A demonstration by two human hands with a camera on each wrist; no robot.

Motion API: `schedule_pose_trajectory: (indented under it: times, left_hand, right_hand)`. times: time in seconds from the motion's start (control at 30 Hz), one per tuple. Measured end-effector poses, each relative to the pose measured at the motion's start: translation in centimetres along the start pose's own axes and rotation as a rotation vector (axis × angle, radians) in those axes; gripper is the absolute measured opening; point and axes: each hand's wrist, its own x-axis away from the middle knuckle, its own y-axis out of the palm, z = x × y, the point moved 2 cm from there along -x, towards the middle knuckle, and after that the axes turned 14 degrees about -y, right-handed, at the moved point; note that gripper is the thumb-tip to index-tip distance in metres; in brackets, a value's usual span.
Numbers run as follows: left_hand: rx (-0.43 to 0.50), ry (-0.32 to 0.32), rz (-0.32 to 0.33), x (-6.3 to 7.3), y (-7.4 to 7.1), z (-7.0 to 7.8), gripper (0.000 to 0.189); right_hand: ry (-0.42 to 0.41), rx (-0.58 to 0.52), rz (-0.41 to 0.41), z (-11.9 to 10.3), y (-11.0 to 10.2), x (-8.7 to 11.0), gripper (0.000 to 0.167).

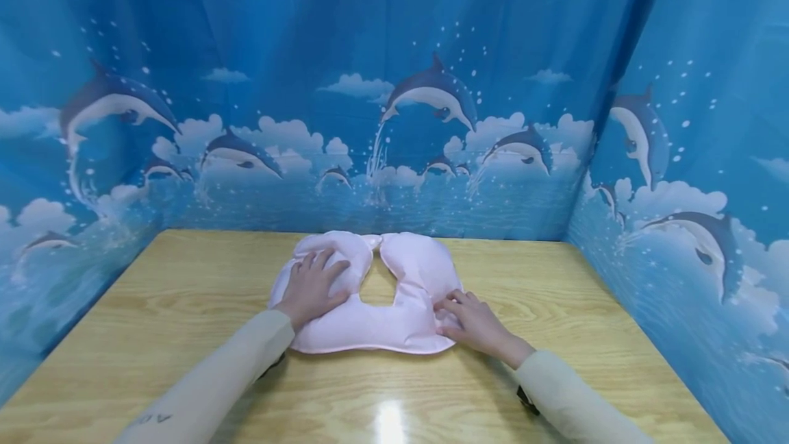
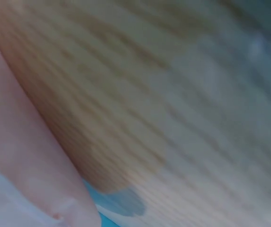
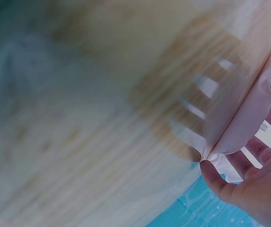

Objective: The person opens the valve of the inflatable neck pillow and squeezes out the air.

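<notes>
A pale pink U-shaped neck pillow [image 1: 376, 326] lies on the wooden table, its opening toward the back and its two lobes puffed up. My left hand [image 1: 313, 288] rests on the left lobe with its fingers spread. At the right side, my right hand [image 1: 477, 324] pinches the pillow's edge between thumb and bent fingers, and the fabric wrinkles there. The right wrist view shows the thumb [image 3: 216, 182] against the seam of the pillow [image 3: 247, 113]. In the left wrist view the pillow's side [image 2: 26, 137] appears, while the left hand is out of sight.
The light wood-grain table [image 1: 542, 286] reaches back to a blue curtain [image 1: 296, 33] printed with dolphins and clouds. More of this curtain [image 1: 696, 170] closes off the right side. A bright light reflection lies on the tabletop near the front.
</notes>
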Motion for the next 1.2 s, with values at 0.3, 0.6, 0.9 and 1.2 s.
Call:
schedule_pose_trajectory:
  times: [0.3, 0.6, 0.9, 1.2]
  left_hand:
    - [0.008, 0.004, 0.004, -0.09, 0.12, -0.18, 0.053]
    - [0.017, -0.014, -0.017, 0.16, 0.43, -0.34, 0.054]
    - [0.028, -0.017, -0.05, 0.11, 0.5, -0.32, 0.054]
    - [0.032, 0.004, -0.036, 0.06, 0.73, -0.29, 0.054]
  right_hand:
    - [0.017, -0.003, -0.007, 0.1, 0.11, -0.12, 0.031]
    - [0.015, -0.012, -0.022, 0.0, 0.21, -0.08, 0.032]
    - [0.007, -0.005, -0.015, -0.04, 0.14, -0.11, 0.032]
    - [0.025, -0.001, -0.021, -0.06, 0.06, -0.09, 0.032]
